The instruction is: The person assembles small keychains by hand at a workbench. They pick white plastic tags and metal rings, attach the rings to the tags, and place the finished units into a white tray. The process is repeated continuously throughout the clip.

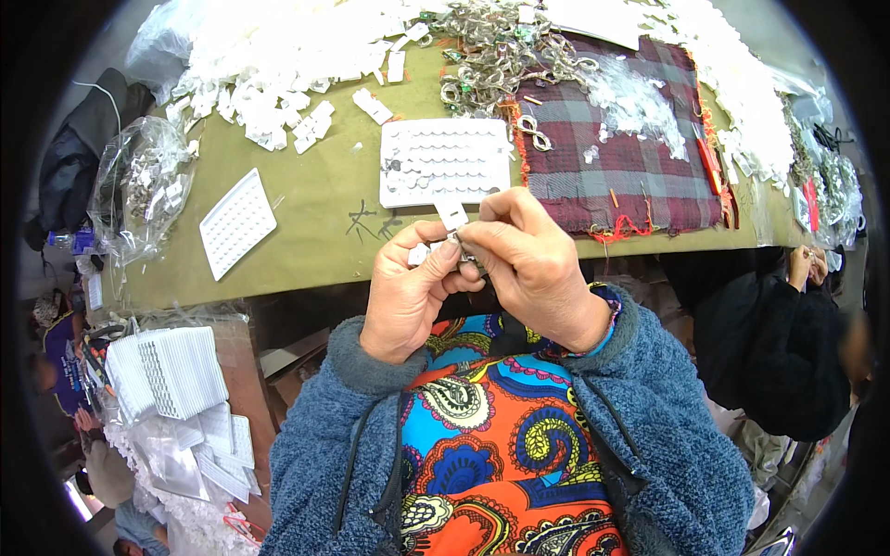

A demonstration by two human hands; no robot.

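Olive table covering (324,208) spanned the upper frame, with white pieces (246,97) heaped at upper left. At centre, we saw the left hand (413,296) and right hand (533,259) drawn close, both pinching about the lower end of a white tag (451,216); which fingers held the small metal piece (470,265) beneath, we could not tell. We noted the tag's long axis pointing up the frame toward the white tray (464,167) just above, its base nearer the right hand.
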